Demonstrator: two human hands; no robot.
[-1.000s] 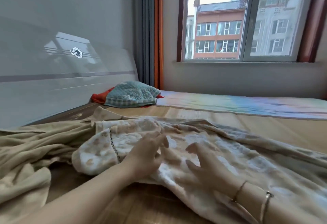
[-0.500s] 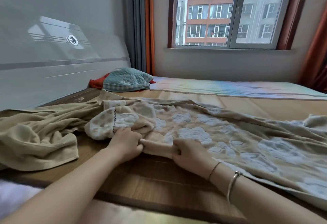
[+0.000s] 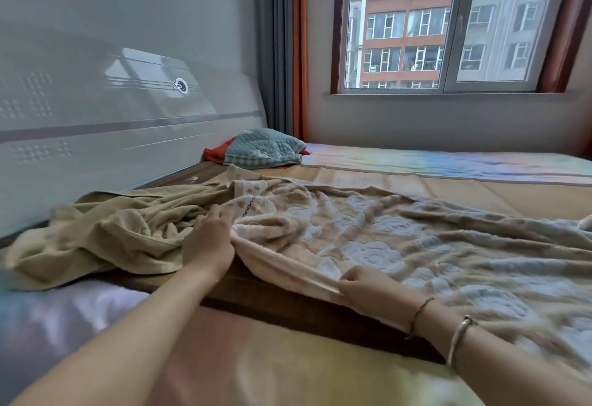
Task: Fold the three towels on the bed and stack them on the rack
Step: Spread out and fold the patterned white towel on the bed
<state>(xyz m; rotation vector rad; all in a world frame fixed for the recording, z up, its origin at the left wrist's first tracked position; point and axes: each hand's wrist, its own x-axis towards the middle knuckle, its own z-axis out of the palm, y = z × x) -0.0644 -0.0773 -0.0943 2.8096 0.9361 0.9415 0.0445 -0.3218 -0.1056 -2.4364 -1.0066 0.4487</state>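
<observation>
The near hem of the rose-patterned terry towel, bunched between hands held close together half a second ago, is now drawn taut, the hands having been moved apart along it. It is pinched by the left hand at its corner and the right hand farther along, the towel being spread on the bed, long axis running rightward. A crumpled plain beige towel lies beside the left hand, below the glossy grey headboard.
</observation>
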